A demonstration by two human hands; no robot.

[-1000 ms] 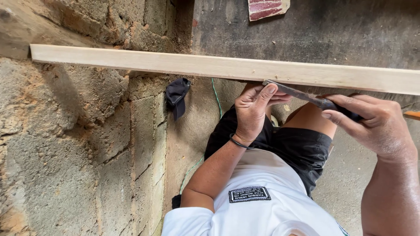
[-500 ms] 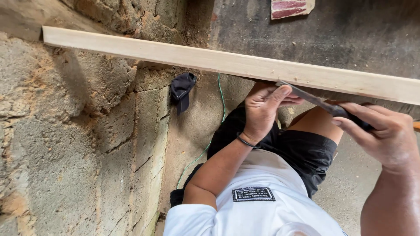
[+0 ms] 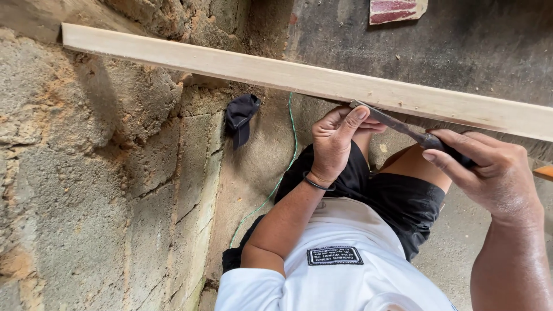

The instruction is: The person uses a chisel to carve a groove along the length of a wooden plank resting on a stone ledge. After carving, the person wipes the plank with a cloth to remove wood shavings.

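A rough block wall stood to my left, and the long pale wooden batten ran across in front of it. My right hand was closed around the handle of a flat metal file, its blade against the batten's underside. My left hand curled its fingers over the file's tip. A dark cloth lay by the wall.

The person is wearing a white short-sleeved shirt bearing a small dark rectangular patch with pale lettering, and black shorts. A thin dark band is circling the left wrist; both forearms are showing bare below the sleeves
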